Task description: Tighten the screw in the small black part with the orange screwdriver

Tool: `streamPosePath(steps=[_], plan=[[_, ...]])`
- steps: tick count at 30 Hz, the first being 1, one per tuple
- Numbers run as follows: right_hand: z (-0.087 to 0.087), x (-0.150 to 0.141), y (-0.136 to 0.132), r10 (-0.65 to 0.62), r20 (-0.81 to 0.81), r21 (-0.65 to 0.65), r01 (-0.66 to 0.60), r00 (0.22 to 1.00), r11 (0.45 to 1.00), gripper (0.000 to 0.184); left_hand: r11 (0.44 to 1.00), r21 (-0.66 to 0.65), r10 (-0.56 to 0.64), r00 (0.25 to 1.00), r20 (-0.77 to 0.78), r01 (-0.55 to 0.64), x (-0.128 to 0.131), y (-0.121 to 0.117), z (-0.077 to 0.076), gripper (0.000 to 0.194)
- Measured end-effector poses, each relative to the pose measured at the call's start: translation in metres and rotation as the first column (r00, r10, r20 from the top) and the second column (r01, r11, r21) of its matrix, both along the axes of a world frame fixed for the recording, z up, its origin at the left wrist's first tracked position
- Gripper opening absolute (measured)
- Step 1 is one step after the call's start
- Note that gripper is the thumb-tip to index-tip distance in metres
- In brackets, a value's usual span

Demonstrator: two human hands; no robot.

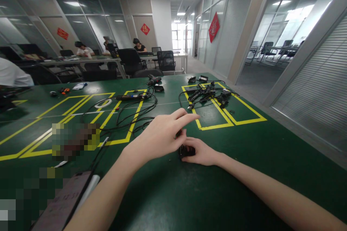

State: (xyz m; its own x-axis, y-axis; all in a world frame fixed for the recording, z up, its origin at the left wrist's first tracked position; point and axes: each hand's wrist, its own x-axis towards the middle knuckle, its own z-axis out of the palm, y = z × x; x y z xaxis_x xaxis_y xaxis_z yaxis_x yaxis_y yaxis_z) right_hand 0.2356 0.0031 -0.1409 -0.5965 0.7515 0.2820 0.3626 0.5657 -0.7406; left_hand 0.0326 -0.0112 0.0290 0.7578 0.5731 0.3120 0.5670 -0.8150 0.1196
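My right hand (204, 152) grips a small black part (187, 151) low over the green table, thumb on the near side and fingers on the far side. My left hand (162, 131) is right above it, its thumb bent toward a curled finger and other fingers stretched to the right. Whatever sits between those left fingertips is too hidden to name. Beyond the hands, a tangle of black cables and adapters (206, 94) lies inside yellow tape outlines.
A power drill (154, 80) and a black block (158, 88) lie at the back. To the left are a cabled black tool (132, 96), a white ring (103, 103) and a phone-like slab (63, 200). A co-worker's white sleeve (15, 74) shows far left.
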Motion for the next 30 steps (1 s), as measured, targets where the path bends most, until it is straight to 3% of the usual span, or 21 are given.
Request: streamPosePath(steps=[7,12,16,21,30], plan=[[-0.0016,-0.0001,0.0000,-0.012,-0.005,0.003,0.012,1.000,1.000,0.031,0.997,0.034,-0.064,0.998,0.015,0.063,0.0000,0.0016,0.0011,0.053],[-0.0011,0.0003,-0.0004,-0.010,0.005,-0.003,0.010,1.000,1.000,0.034,0.999,0.014,-0.035,0.999,0.015,0.034,0.0001,0.0012,0.0012,0.044],[-0.0030,0.0006,0.0004,-0.020,-0.001,0.012,0.020,1.000,1.000,0.033,0.997,0.025,-0.069,0.997,0.019,0.069,0.0008,0.0009,0.0005,0.050],[-0.0031,0.0006,0.0009,0.001,-0.002,-0.011,-0.001,1.000,1.000,0.038,1.000,0.008,0.010,0.999,0.040,-0.010,0.0009,0.0003,0.0000,0.047],[-0.0025,0.0009,0.0008,0.001,0.009,0.011,-0.001,1.000,1.000,0.034,1.000,-0.021,0.015,1.000,0.021,-0.014,-0.0005,0.0001,0.0015,0.046]])
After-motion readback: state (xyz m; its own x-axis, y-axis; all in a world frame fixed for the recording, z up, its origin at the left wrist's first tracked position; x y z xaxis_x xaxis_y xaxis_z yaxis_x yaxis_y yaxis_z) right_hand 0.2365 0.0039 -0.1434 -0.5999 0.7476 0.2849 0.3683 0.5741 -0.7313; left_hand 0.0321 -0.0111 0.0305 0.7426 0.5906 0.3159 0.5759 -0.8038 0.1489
